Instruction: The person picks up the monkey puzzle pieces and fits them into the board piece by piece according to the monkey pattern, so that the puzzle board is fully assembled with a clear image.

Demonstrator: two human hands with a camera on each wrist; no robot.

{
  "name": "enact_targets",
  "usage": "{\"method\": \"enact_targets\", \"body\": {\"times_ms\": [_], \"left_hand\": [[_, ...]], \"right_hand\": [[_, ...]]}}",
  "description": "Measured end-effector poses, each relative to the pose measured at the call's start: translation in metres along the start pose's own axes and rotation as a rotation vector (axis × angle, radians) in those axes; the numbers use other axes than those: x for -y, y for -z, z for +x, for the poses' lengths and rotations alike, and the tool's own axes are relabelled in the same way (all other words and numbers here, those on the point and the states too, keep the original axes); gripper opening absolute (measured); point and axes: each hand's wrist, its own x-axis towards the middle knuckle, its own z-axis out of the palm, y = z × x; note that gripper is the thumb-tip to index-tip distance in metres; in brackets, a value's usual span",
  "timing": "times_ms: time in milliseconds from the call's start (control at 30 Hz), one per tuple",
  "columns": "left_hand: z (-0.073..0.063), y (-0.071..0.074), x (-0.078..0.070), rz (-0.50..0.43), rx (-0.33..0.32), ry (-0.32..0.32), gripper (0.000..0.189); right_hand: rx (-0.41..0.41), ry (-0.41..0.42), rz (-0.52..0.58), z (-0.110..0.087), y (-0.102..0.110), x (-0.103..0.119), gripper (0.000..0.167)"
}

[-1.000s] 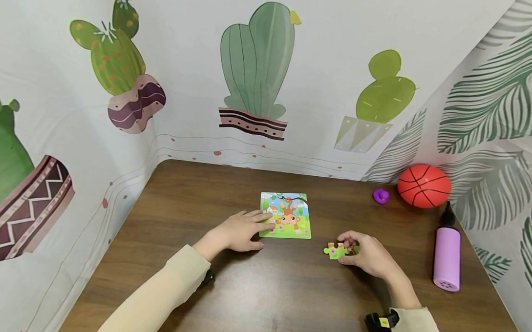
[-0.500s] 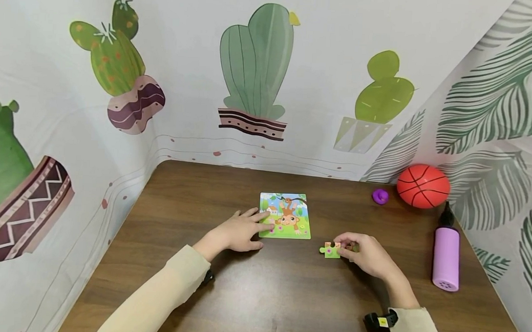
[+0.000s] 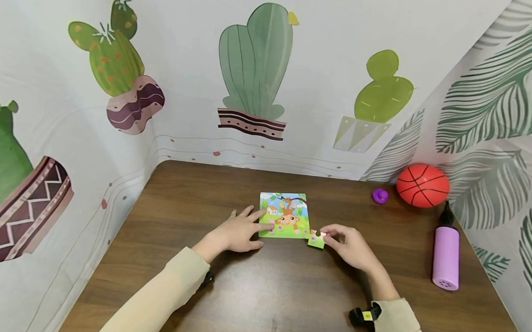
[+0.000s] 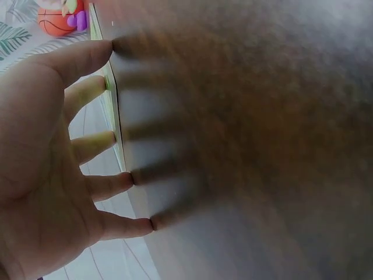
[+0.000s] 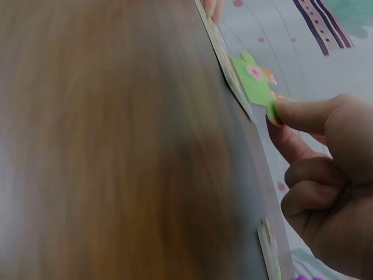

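A square puzzle board [image 3: 286,216] with a monkey picture lies flat on the table. My left hand [image 3: 235,231] is spread at its left side; some fingertips rest on the board, and others touch the table in the left wrist view. Between right thumb and forefinger I pinch a green jigsaw piece [image 3: 316,239] with a pink flower. My right hand [image 3: 351,244] holds it tilted at the board's lower right corner. In the right wrist view the piece [image 5: 253,79] is raised over the board's edge; whether it touches the board I cannot tell.
A flat, thin-edged thing [image 5: 269,251] lies on the table near my right hand in the right wrist view. Toward the back right are a small purple toy [image 3: 380,196] and a red ball [image 3: 422,185]. A lilac pump [image 3: 446,258] lies along the right side.
My right hand has carried the jigsaw piece left and slightly away from me, from the table's right part to the board's corner. The left hand has stayed nearly still on the board.
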Motion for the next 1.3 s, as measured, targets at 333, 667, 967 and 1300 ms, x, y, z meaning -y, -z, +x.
{"method": "enact_targets", "body": {"times_ms": [333, 667, 967, 1300], "left_hand": [[-0.001, 0.0, 0.0, 0.001, 0.002, -0.002, 0.056], [-0.001, -0.001, 0.0, 0.01, 0.008, -0.011, 0.057], [-0.001, -0.003, 0.001, 0.011, 0.004, -0.006, 0.057], [-0.002, -0.002, 0.001, 0.024, 0.005, -0.002, 0.057]], "right_hand": [[-0.021, -0.037, 0.019, 0.033, -0.029, 0.02, 0.014], [0.004, -0.149, 0.069, 0.052, -0.05, 0.034, 0.01], [0.011, -0.19, 0.003, 0.061, -0.063, 0.044, 0.013], [-0.12, -0.255, -0.113, 0.065, -0.075, 0.048, 0.014]]}}
